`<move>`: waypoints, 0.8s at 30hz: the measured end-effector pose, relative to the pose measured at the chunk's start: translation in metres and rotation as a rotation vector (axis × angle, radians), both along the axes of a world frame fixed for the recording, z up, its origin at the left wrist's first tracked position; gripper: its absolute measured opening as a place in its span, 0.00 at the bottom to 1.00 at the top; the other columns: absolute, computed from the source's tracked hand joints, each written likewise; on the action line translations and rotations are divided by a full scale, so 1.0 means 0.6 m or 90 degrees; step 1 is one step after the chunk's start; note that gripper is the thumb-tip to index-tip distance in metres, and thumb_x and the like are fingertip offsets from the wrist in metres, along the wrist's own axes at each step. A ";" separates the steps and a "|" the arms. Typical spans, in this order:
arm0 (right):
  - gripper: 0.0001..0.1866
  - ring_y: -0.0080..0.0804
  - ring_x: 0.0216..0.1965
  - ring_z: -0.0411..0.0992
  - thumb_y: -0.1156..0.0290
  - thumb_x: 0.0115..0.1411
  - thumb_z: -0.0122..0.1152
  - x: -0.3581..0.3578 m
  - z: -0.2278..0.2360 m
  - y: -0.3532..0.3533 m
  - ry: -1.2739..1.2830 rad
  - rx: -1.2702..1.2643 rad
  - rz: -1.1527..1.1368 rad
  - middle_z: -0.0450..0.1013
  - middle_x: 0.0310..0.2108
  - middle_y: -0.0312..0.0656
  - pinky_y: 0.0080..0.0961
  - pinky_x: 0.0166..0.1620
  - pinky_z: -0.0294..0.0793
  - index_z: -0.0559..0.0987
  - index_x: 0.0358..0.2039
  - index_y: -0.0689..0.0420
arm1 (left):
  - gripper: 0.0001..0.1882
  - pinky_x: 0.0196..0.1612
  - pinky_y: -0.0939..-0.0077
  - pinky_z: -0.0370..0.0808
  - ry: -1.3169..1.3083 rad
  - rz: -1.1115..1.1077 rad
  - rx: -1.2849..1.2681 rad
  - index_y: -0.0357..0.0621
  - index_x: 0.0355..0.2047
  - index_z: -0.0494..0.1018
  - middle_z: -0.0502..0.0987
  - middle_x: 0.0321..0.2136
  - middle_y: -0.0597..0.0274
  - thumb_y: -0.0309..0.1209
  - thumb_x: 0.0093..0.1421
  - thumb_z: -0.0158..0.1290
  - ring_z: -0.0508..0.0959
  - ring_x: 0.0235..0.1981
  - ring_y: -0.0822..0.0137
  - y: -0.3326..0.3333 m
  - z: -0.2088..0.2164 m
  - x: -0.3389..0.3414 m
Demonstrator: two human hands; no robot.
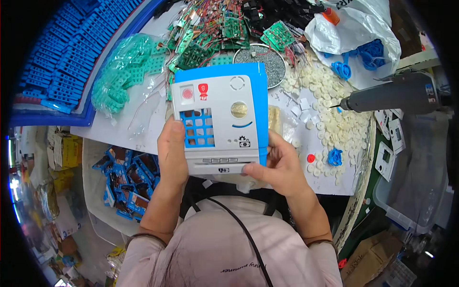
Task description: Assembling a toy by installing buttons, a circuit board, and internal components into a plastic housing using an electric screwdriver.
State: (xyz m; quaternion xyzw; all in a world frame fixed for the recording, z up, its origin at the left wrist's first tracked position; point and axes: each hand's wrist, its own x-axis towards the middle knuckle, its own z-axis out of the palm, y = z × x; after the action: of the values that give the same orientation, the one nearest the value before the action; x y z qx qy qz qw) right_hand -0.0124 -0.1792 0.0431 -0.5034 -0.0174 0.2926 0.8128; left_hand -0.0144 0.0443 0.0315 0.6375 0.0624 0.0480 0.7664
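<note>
A blue toy safe housing (262, 110) with a white front panel (222, 129) is held up over the work table, its front facing up. The panel has a grid of square keypad openings, a round gold disc and a slot near its lower edge. My left hand (172, 153) grips the left side, its thumb along the panel edge beside the keypad grid. At the lower right corner, my right hand (283, 167) holds on with the thumb on the front and the fingers around the blue side.
A grey electric screwdriver (392, 93) juts in from the right above white round parts (344, 129). Behind the housing are a round tray of screws (275, 71) and wired green circuit boards (234, 26). Blue parts fill a bin (91, 179) at lower left and a blue crate (88, 103).
</note>
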 end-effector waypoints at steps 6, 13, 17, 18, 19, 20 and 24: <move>0.23 0.26 0.48 0.76 0.77 0.62 0.66 0.007 -0.019 -0.017 -0.108 0.025 -0.025 0.77 0.49 0.45 0.24 0.49 0.77 0.73 0.56 0.68 | 0.24 0.40 0.80 0.76 -0.006 -0.048 -0.019 0.34 0.56 0.68 0.79 0.40 0.59 0.43 0.73 0.44 0.79 0.37 0.76 0.012 -0.011 -0.002; 0.14 0.17 0.37 0.74 0.71 0.66 0.61 0.000 -0.013 -0.004 -0.184 -0.127 -0.175 0.80 0.39 0.38 0.20 0.40 0.76 0.80 0.48 0.68 | 0.24 0.42 0.81 0.77 -0.108 -0.037 -0.026 0.29 0.57 0.66 0.79 0.43 0.59 0.40 0.73 0.45 0.78 0.39 0.76 -0.015 -0.013 -0.027; 0.14 0.19 0.37 0.74 0.72 0.67 0.60 -0.005 -0.018 -0.007 -0.173 -0.038 -0.179 0.80 0.40 0.40 0.19 0.41 0.75 0.80 0.48 0.69 | 0.26 0.37 0.85 0.73 -0.077 -0.054 -0.050 0.31 0.54 0.68 0.78 0.40 0.62 0.46 0.73 0.44 0.76 0.36 0.79 -0.002 -0.015 -0.003; 0.14 0.19 0.37 0.74 0.72 0.67 0.60 -0.013 -0.018 -0.009 -0.162 -0.018 -0.179 0.80 0.40 0.40 0.19 0.41 0.75 0.80 0.48 0.69 | 0.24 0.35 0.86 0.72 -0.052 -0.049 -0.060 0.32 0.52 0.69 0.78 0.38 0.64 0.45 0.74 0.43 0.75 0.35 0.81 0.000 -0.014 0.000; 0.14 0.19 0.38 0.74 0.72 0.66 0.60 -0.018 -0.022 -0.009 -0.164 -0.014 -0.173 0.80 0.41 0.41 0.19 0.41 0.75 0.80 0.48 0.69 | 0.23 0.34 0.86 0.71 -0.030 -0.045 -0.068 0.34 0.49 0.71 0.78 0.35 0.66 0.45 0.74 0.43 0.74 0.33 0.82 0.005 -0.012 0.006; 0.14 0.19 0.38 0.74 0.72 0.66 0.61 -0.019 -0.024 -0.007 -0.177 -0.027 -0.172 0.80 0.41 0.41 0.19 0.42 0.74 0.80 0.48 0.69 | 0.21 0.33 0.87 0.69 -0.012 -0.040 -0.075 0.35 0.47 0.72 0.77 0.33 0.68 0.44 0.75 0.42 0.72 0.32 0.84 0.010 -0.010 0.016; 0.16 0.19 0.39 0.73 0.70 0.66 0.62 -0.022 -0.027 -0.001 -0.228 -0.094 -0.179 0.79 0.41 0.40 0.19 0.43 0.74 0.79 0.48 0.69 | 0.16 0.32 0.87 0.67 -0.069 -0.024 -0.020 0.39 0.36 0.73 0.75 0.29 0.73 0.38 0.75 0.44 0.69 0.30 0.86 0.006 -0.003 0.028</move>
State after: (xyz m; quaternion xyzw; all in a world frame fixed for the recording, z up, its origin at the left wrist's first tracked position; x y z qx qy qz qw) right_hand -0.0259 -0.1800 0.0270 -0.6025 -0.0694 0.0832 0.7907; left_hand 0.0024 0.0477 0.0294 0.6230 0.0099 0.0672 0.7793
